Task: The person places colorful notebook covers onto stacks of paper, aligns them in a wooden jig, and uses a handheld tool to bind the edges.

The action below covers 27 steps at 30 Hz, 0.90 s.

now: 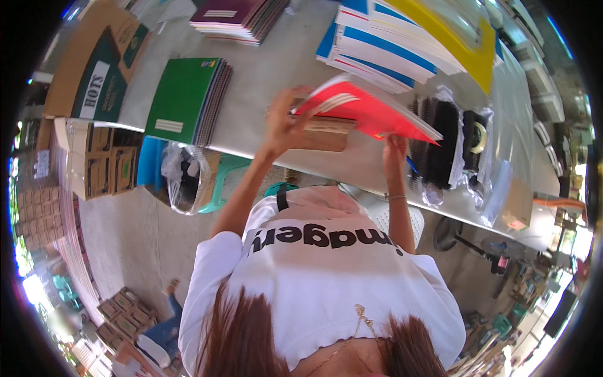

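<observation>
Red-covered notebook [370,113] is being lifted off the table [276,69]; your left hand [286,122] is gripping its spine edge, your right hand [394,147] pinching its lower corner, stacks around waiting

Left hand [284,123] grips the red-covered notebook [367,112] at its near end; right hand [394,149] pinches the cover's lower edge, spiral bindings [440,141] just beyond.

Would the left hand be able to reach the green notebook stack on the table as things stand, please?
Probably yes. The left hand now holds the red-covered sheets, but bare table lies between it and the green notebook stack, with nothing in the way; it would need freeing first.
</observation>
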Motion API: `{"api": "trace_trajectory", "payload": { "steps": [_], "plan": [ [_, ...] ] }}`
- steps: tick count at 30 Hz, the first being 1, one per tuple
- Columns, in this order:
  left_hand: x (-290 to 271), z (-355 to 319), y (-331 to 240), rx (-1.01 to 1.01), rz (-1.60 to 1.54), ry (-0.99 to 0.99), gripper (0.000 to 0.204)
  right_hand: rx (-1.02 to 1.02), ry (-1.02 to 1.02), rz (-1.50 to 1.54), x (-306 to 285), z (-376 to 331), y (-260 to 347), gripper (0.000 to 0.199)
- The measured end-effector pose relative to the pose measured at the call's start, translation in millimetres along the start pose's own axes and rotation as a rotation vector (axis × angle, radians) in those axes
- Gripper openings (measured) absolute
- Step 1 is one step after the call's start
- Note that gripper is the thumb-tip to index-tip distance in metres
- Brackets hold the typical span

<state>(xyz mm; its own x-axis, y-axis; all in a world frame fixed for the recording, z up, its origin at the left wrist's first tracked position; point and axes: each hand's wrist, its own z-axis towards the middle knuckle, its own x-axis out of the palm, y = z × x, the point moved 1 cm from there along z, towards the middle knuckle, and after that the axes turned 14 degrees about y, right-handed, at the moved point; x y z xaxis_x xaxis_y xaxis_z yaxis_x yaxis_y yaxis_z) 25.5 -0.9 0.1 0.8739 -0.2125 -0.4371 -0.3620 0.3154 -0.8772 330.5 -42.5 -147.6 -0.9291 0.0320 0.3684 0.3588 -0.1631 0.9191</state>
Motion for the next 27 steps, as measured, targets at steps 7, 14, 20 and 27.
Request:
{"api": "trace_trajectory", "payload": {
  "steps": [7, 14, 20, 27],
  "plan": [
    [-34.2, -61.4, 132.8, -0.045, -0.211, -0.039, 0.047, -0.02, 0.3, -0.746, 89.0, 4.3, -20.5, 0.047],
    [-76.0, -36.2, 137.9, -0.187, -0.121, 0.09, 0.044, 0.008, -0.175, -1.524, 33.3, -3.7, 58.4, 0.035],
    [-85.4, -25.1, 94.4, 0.035, -0.367, -0.083, 0.066, 0.342, -0.814, -1.686, -104.8, -64.0, 82.1, 0.039],
    [-85.8, -11.9, 79.1, 0.163, -0.526, -0.387, 0.054, 0.406, -0.599, -1.556, -118.1, -72.1, 93.8, 0.043]
  ]
}}
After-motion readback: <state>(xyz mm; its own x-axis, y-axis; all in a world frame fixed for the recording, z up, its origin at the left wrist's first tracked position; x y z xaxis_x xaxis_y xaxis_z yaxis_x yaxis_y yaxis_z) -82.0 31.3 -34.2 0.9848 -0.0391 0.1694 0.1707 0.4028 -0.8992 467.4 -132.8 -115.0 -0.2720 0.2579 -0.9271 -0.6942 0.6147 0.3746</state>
